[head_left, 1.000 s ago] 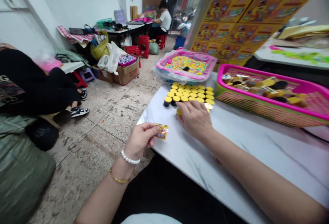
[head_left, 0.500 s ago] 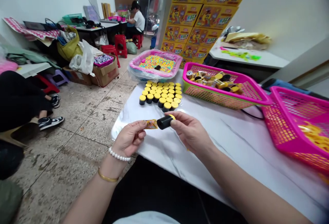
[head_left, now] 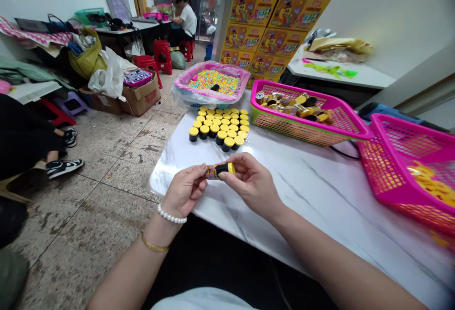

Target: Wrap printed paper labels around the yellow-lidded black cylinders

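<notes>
Between thumb and fingers, my left hand (head_left: 185,187) pinches a small printed plastic sleeve (head_left: 211,172), yellow with coloured print. My right hand (head_left: 255,187) grips a small black container with a yellow lid (head_left: 231,168), which lies on its side in the air above the table. The container's black end meets the sleeve and seems to be inside its mouth; fingers hide part of the overlap. Just beyond my hands, several black containers with yellow lids (head_left: 221,134) stand upright in close rows on the white marbled table (head_left: 302,196).
Behind the rows stands a pink-lined basin (head_left: 174,93) of colourful small pellets. A pink basket (head_left: 295,132) of wrapped containers is to its right. Another pink basket (head_left: 384,172) holds yellow pieces. Yellow cartons (head_left: 249,35) are stacked behind. People sit at the left and far back.
The container in my right hand has moved left against the sleeve, and its black end seems to have entered it. The view has shifted slightly.
</notes>
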{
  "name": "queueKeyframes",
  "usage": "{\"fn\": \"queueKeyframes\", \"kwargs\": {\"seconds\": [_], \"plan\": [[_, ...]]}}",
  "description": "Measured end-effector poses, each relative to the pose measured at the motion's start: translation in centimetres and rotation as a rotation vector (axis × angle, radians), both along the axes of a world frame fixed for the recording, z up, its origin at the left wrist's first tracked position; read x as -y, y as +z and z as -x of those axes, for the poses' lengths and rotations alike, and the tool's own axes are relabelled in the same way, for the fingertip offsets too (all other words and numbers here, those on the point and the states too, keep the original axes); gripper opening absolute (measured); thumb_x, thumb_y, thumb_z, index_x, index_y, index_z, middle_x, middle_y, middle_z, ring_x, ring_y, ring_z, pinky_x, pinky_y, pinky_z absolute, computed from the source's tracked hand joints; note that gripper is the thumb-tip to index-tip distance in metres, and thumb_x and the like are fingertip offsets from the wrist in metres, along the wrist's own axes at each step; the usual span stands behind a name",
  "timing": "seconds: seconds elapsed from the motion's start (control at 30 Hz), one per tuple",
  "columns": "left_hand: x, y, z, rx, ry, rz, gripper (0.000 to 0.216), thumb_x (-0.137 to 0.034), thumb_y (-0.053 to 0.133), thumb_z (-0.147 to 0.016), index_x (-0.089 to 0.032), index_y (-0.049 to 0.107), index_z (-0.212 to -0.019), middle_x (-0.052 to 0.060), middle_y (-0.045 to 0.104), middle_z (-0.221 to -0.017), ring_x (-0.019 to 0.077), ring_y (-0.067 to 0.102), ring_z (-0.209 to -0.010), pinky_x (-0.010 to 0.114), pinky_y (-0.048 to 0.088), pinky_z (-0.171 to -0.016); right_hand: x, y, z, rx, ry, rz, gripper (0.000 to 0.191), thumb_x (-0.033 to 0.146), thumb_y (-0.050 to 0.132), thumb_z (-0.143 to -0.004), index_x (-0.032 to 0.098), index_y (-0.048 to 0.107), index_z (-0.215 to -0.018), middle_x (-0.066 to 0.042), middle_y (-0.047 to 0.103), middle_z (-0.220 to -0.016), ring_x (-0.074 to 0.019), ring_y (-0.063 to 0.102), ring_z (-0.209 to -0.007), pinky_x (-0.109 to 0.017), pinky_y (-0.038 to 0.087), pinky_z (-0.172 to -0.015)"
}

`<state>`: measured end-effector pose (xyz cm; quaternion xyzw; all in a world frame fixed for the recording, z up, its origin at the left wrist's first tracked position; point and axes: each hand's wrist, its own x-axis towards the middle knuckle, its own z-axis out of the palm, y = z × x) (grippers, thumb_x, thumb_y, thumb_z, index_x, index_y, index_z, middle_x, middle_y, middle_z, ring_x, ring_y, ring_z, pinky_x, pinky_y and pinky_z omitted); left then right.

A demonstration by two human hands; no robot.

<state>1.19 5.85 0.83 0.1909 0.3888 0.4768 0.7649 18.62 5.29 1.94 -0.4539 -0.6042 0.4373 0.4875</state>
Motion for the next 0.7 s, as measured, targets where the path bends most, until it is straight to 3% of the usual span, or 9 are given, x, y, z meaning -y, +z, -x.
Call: {"fn": "queueKeyframes", "kwargs": {"seconds": [0.1,0.2,0.33,0.5,0.6,0.7], "plan": [[0.4,-0.2,-0.1,-0.11,0.098,-0.074,0.041,-0.037,0.089,-0.063,-0.008,0.068,-0.082,-0.002,0.056,-0.062,0.001,0.04,-0.046,0.01,0.022,-0.034,-0.2,-0.3,-0.1,-0.079,-0.004,-0.003,0.032,0.04,0.081,-0.076,0.023,0.059,-0.094,-0.001,0.071,-0.083,-0.0164,0.07,-0.075,-0.03,0.06,-0.069],[0.4,0.0,0.1,-0.167,0.175,-0.173,0.05,-0.041,0.09,-0.063,-0.013,0.067,-0.097,0.002,0.064,-0.079,0.0078,0.057,-0.061,0.014,0.04,-0.042,-0.3,-0.7,-0.2,-0.105,-0.07,-0.081,0.033,0.037,0.084,-0.074,0.024,0.064,-0.097,-0.001,0.07,-0.086,-0.016,0.07,-0.077,-0.03,0.061,-0.072],[-0.3,-0.3,0.1,-0.136,-0.055,-0.265,0.052,-0.039,0.09,-0.063,-0.013,0.068,-0.103,0.007,0.07,-0.09,0.0141,0.065,-0.071,0.023,0.052,-0.054,-0.6,-1.3,-0.5,0.04,-0.047,-0.128,0.034,0.034,0.084,-0.073,0.025,0.071,-0.103,-0.004,0.069,-0.098,-0.0166,0.069,-0.081,-0.031,0.062,-0.072],[-0.9,-0.7,-0.9,-0.156,-0.089,-0.301,0.042,-0.032,0.088,-0.067,-0.011,0.071,-0.099,0.004,0.071,-0.08,0.0097,0.063,-0.063,0.022,0.051,-0.059,-0.8,-0.7,-1.6,0.186,0.037,-0.129,0.03,0.025,0.073,-0.083,0.027,0.074,-0.113,-0.005,0.068,-0.102,-0.0159,0.07,-0.084,-0.032,0.063,-0.075],[-1.0,-0.4,-1.0,-0.119,-0.129,-0.276,0.049,-0.035,0.087,-0.068,-0.012,0.069,-0.108,0.004,0.072,-0.08,0.0123,0.066,-0.064,0.024,0.052,-0.059,-0.8,-0.2,-2.1,0.235,0.04,-0.209,0.029,0.021,0.071,-0.084,0.028,0.074,-0.112,-0.005,0.067,-0.104,-0.0171,0.07,-0.09,-0.032,0.064,-0.076],[-1.0,-0.3,-0.6,-0.094,-0.144,-0.214,0.047,-0.037,0.087,-0.068,-0.012,0.069,-0.104,0.007,0.073,-0.085,0.0146,0.068,-0.065,0.026,0.052,-0.057,-0.9,0.0,-2.4,0.344,0.024,-0.332,0.026,0.017,0.07,-0.084,0.027,0.075,-0.107,-0.006,0.069,-0.104,-0.0181,0.071,-0.091,-0.032,0.064,-0.076]]}}
